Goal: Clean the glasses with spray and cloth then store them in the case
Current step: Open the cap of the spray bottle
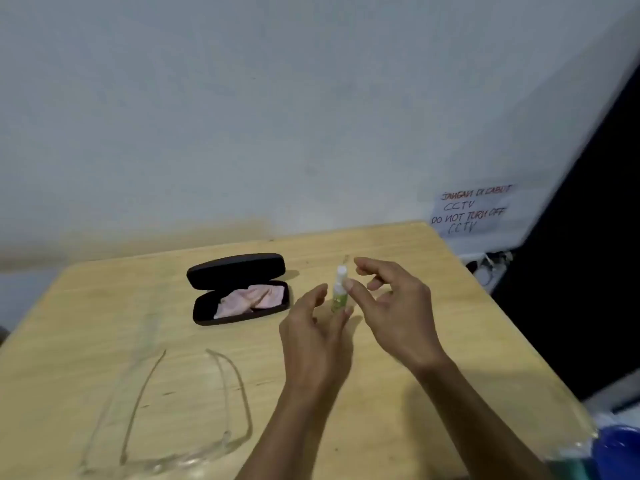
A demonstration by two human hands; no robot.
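A small spray bottle (338,293) with a white cap and green label stands upright mid-table. My left hand (313,341) is just in front of it, its straight fingers flanking the bottle's lower part; the blur hides any contact. My right hand (393,306) hovers to the bottle's right with fingers loosely spread and the thumb tip at its neck. Clear-framed glasses (180,455) lie at the near left, temples unfolded and pointing away from me. The black case (239,271) lies open behind them, with a pink cloth (251,299) in its lower half.
The wooden table (398,410) meets a pale wall at the back. A handwritten paper notice (471,211) hangs on the wall at right. Blue and green objects (616,452) sit past the table's near right corner, where it is dark.
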